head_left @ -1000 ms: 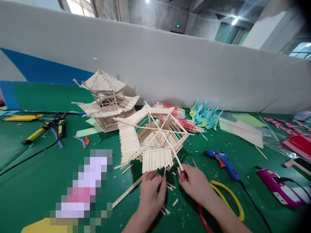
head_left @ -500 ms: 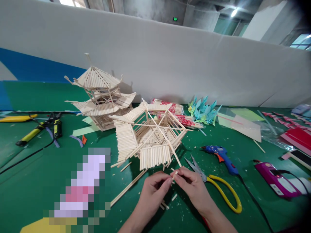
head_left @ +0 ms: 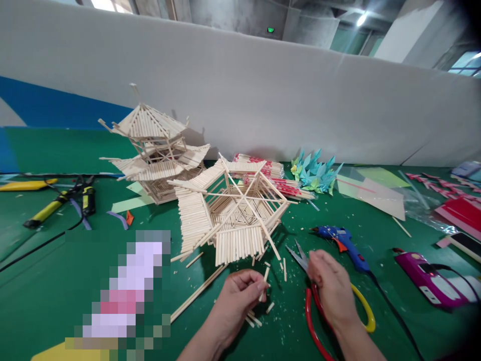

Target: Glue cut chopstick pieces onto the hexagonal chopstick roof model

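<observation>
My left hand (head_left: 242,296) pinches a short wooden stick (head_left: 266,277) between thumb and fingertips, in front of the hexagonal stick model (head_left: 240,245). To the right, my right hand (head_left: 332,288) is closed around the upper end of a red-handled hand tool (head_left: 308,318); its head is hidden in the fist. Scissors with yellow handles (head_left: 366,306) lie beneath that hand, their blades pointing toward the model. Short cut stick pieces (head_left: 270,307) and crumbs are scattered on the green table (head_left: 285,331) between the hands.
A finished-looking stick pagoda (head_left: 154,160) stands behind left. On the right lie a blue glue gun (head_left: 340,235) with its cord and a purple device (head_left: 424,278). Stick packs (head_left: 293,188) and blue folded paper (head_left: 315,168) are at the back; yellow-black pliers (head_left: 88,198) lie left.
My right hand has left the stick and moved right, closing on the red-handled tool. My left hand keeps the short stick and has barely moved.
</observation>
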Available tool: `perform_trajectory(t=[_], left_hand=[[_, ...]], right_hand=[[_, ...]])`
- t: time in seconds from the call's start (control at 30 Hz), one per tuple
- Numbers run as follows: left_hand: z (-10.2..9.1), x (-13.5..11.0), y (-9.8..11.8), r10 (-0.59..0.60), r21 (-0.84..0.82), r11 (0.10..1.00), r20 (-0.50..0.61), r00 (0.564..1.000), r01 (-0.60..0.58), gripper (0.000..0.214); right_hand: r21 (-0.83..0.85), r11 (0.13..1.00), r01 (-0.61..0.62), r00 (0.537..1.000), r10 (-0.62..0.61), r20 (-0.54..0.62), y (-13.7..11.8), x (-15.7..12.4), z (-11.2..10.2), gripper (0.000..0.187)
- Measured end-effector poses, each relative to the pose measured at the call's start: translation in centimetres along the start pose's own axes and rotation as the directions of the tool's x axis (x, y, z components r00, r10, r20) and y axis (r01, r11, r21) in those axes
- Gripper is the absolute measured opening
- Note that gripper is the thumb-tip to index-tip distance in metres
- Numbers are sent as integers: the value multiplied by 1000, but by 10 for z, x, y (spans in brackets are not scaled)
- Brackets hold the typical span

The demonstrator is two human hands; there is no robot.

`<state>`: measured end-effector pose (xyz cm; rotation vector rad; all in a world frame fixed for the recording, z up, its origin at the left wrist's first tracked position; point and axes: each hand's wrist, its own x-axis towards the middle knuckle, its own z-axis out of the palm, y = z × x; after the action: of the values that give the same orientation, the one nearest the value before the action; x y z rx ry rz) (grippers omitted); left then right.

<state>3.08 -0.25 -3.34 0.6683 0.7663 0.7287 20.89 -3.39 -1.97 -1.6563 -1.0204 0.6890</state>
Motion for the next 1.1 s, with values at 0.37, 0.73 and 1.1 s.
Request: perform_trajectory(t=[0.37, 0.73, 1.1], left_hand=[[2, 0, 1, -49, -150, 987, 47, 998, 55, 13], [-2, 2, -4, -16, -194, 980, 154, 988, 46, 13], [2, 0, -3, 1, -218, 975, 159, 987, 34, 10]], right_hand=[[-723, 684, -92, 980, -65, -186, 70, 51, -118, 45], [-869, 484, -104, 995, 42, -96, 85, 59, -115, 42], [-872, 474, -120, 992, 81, -92, 85, 67, -115, 43]])
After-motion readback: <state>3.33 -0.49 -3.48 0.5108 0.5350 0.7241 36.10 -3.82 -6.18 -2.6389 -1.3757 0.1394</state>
